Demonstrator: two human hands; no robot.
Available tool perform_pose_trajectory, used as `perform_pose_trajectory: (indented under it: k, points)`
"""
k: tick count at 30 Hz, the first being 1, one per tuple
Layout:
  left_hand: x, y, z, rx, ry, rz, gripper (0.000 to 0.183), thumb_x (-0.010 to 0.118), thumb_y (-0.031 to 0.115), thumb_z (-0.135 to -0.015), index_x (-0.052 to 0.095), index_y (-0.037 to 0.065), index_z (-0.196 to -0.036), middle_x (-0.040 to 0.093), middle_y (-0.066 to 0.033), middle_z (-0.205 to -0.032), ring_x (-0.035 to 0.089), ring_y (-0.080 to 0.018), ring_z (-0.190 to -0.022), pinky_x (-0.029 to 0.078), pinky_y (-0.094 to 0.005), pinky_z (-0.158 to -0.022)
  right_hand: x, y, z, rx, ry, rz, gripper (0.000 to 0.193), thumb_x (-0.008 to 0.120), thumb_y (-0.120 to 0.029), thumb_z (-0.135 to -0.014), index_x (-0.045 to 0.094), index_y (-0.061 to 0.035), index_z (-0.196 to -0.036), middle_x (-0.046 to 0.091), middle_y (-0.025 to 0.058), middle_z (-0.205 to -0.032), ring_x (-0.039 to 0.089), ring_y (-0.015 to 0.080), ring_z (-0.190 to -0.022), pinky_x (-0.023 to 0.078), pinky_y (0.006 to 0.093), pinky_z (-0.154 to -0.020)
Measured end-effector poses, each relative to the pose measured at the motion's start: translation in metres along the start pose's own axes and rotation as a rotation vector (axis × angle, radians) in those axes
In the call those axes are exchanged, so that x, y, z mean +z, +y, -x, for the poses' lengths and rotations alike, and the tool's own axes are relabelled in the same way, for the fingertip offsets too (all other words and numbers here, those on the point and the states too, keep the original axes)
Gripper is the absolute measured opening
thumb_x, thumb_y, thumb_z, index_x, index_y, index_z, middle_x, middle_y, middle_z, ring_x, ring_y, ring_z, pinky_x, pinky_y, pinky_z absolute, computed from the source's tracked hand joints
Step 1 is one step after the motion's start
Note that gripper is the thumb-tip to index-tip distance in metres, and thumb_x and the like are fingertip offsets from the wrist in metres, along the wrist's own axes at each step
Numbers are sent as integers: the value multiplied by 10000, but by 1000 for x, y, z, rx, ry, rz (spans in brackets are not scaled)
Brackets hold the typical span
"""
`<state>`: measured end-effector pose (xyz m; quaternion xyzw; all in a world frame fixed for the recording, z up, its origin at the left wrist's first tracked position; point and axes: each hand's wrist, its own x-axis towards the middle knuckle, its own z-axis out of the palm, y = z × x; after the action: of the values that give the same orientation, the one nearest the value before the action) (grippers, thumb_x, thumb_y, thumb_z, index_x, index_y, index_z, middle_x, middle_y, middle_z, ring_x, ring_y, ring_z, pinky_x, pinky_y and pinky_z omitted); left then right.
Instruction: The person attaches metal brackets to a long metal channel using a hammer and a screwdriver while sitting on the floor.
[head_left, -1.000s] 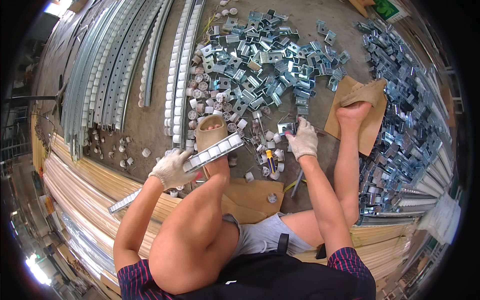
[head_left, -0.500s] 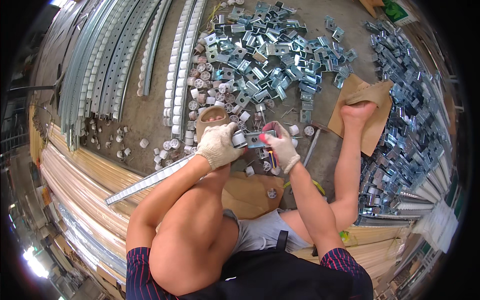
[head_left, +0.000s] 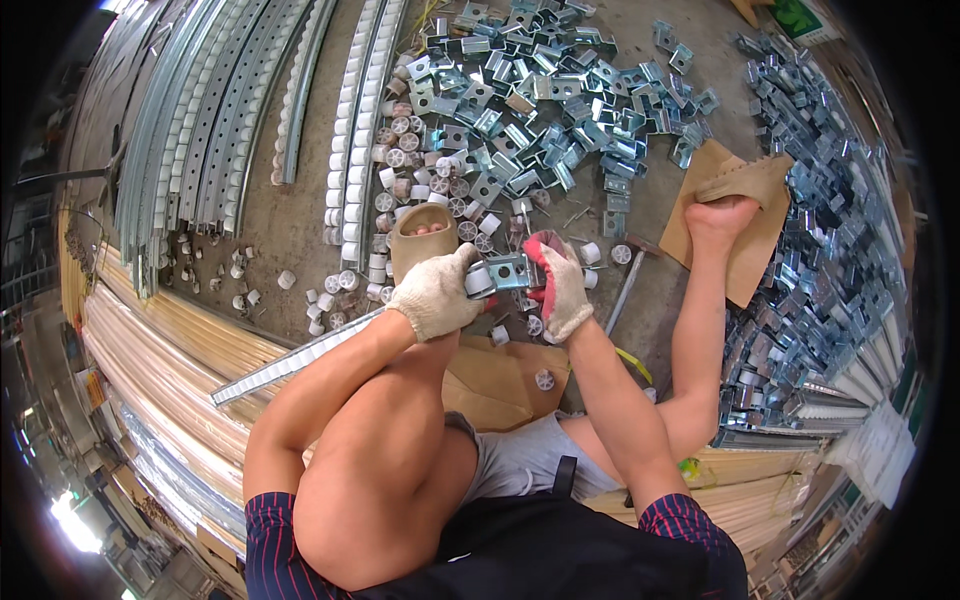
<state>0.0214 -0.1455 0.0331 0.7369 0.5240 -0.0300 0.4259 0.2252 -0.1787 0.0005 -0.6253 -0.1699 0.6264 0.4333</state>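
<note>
My left hand point(head_left: 436, 292), in a cream knitted glove, is closed around the end of a metal rail of white rollers point(head_left: 300, 355), which slants away left under my forearm. A white roller point(head_left: 479, 281) shows at that end beside my thumb. Directly against it is a silver metal bracket point(head_left: 510, 271) with a hole. My right hand point(head_left: 562, 290), in a cream glove with a red palm, is closed on the bracket's right side. Its fingertips are partly hidden. Loose white rollers point(head_left: 502, 335) lie below my hands, some on brown cardboard point(head_left: 490, 385).
A large heap of metal brackets point(head_left: 560, 100) lies ahead, with loose rollers point(head_left: 400, 140) along its left side. A hammer point(head_left: 628, 290) lies right of my right hand. More brackets point(head_left: 820, 200) are piled far right. Roller rails point(head_left: 215, 110) lie at the left, near long wrapped bundles point(head_left: 170, 370).
My right hand has turned and shifted slightly left and down on the bracket, showing more red palm. A small yellow-and-blue item beneath it is out of sight. My left hand keeps its hold.
</note>
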Motion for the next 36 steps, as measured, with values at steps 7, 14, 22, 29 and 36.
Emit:
perform_pose_trajectory:
  k: [7, 14, 22, 29, 36]
  points:
    - [-5, 11, 8, -24, 24, -19, 548, 841, 295, -813, 588, 68, -1243, 738, -236, -958, 720, -436, -958, 567, -510, -855, 0, 7, -6, -2, -18, -105, 109, 611, -236, -1005, 690, -177, -957, 607, -75, -802, 537, 35, -628, 415, 222, -491]
    - [-2, 14, 14, -25, 28, -8, 538, 840, 291, -819, 599, 87, -1255, 749, -220, -1006, 722, -428, -987, 567, -511, -868, -15, 10, -25, -17, -181, -86, 99, 639, -213, -988, 683, -135, -947, 609, -73, -847, 544, 32, -724, 447, 231, -624]
    - [6, 15, 16, -17, -20, 10, 600, 801, 306, -830, 563, 116, -1347, 752, -210, -1037, 719, -429, -1005, 566, -511, -885, -2, -9, -31, -132, -365, 77, 76, 657, -147, -990, 619, -86, -964, 559, -56, -825, 483, 46, -708, 409, 244, -612]
    - [5, 11, 13, 48, 26, 45, 481, 800, 300, -829, 644, 159, -1262, 757, -179, -996, 723, -414, -962, 571, -498, -841, -10, -18, -35, -16, -490, 201, 95, 679, -176, -989, 625, -98, -984, 540, -64, -800, 480, 35, -689, 398, 220, -578]
    - [5, 10, 12, 12, -15, 77, 558, 797, 293, -832, 632, 188, -1355, 761, -183, -1008, 730, -405, -969, 576, -489, -843, -33, -17, -32, 48, -527, 300, 129, 638, -216, -990, 636, -104, -1055, 552, -63, -914, 482, 40, -821, 431, 219, -682]
